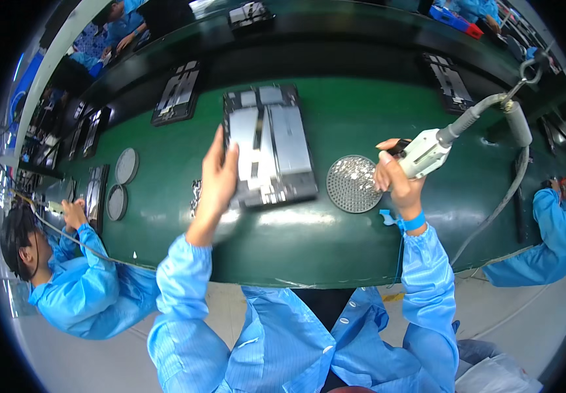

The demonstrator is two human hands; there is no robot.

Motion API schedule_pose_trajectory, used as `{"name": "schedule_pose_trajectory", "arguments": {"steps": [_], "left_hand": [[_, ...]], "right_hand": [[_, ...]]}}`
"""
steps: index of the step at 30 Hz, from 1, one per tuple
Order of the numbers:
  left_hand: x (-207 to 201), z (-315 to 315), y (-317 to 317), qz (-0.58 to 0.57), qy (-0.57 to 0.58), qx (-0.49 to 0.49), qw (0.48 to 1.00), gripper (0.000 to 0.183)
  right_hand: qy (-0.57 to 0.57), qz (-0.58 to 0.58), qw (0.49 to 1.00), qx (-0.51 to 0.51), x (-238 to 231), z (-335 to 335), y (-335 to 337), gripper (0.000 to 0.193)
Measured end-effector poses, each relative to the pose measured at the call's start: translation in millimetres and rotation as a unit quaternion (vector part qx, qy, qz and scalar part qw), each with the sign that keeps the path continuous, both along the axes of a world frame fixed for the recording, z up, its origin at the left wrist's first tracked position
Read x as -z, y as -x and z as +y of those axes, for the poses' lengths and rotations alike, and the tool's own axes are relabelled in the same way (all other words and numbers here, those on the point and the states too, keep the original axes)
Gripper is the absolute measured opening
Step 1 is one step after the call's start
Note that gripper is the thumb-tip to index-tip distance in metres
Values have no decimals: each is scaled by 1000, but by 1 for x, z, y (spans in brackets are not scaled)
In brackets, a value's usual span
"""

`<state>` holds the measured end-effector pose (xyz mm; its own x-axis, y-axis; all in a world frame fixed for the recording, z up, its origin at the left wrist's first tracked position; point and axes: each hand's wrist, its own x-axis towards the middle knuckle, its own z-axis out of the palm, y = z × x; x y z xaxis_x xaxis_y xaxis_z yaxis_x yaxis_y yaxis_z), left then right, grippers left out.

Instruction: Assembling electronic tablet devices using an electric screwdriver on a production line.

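Observation:
My left hand grips the left edge of an opened tablet-like device, thumb on its face and the other fingers at its side. Its dark frame holds silver battery-like panels, and its lower edge is blurred. In my right hand is a pale electric screwdriver, tilted, with its cable end up and to the right. The tool's tip is hidden by my fingers. Just left of that hand lies a round, dimpled grey dish with many small silvery pieces, likely screws. A blue strap circles my right wrist.
Similar devices lie at the far left and far right of the green bench. Two round dishes sit at left. A grey cable loops down at right. Co-workers sit left and right.

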<state>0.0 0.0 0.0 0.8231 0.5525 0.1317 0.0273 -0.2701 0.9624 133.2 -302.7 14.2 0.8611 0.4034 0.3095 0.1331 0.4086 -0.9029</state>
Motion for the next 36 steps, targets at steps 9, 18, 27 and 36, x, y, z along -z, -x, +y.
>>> {"name": "schedule_pose_trajectory", "arguments": {"steps": [9,18,27,36], "left_hand": [[10,-76,123,174,-56,-11,983,63],[5,-91,122,188,-93,2,978,66],[7,-73,122,149,-163,37,975,64],[1,-60,112,152,-341,51,926,65]], "right_hand": [[4,6,1000,8,3,4,6,18],[19,15,1000,16,3,8,-1,16],[1,-1,1000,-7,1,31,0,17],[-10,-16,1000,11,1,41,12,19]]}}
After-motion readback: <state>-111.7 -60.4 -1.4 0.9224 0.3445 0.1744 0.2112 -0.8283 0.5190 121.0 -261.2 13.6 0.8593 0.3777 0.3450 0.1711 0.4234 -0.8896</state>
